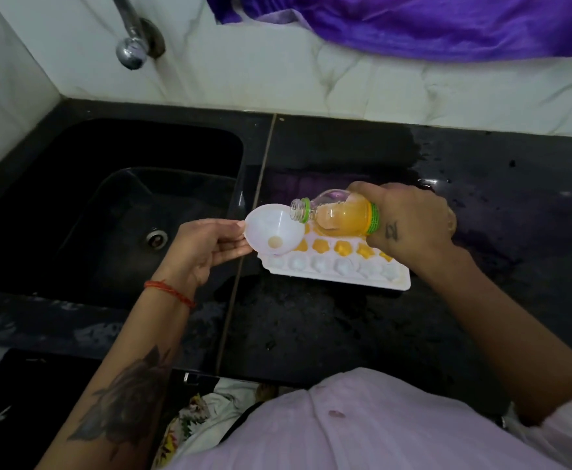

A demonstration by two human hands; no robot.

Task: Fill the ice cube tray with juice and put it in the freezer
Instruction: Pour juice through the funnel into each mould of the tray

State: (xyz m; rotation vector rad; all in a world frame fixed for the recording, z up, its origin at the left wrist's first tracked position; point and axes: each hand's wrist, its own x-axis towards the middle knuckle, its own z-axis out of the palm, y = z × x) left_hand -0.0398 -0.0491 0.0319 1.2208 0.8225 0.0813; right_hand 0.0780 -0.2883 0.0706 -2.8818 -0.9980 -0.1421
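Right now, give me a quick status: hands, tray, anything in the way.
Left hand holds funnel over tray. Right hand tips juice bottle at it. Middle row filled, near row empty. Nothing blocking.

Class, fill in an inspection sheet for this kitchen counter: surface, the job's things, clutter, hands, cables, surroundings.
Surface: black counter, wet patches at the back.
Job's things: white ice cube tray flat on counter; middle row holds juice, near row empty. White funnel over the tray's left end. Juice bottle uncapped, tipped on its side, mouth at the funnel.
Clutter: nothing seen.
Hands: left hand pinches the funnel rim; right hand has its grip on the bottle.
Cables: nothing seen.
Surroundings: black sink left, tap above, purple cloth on the wall ledge.
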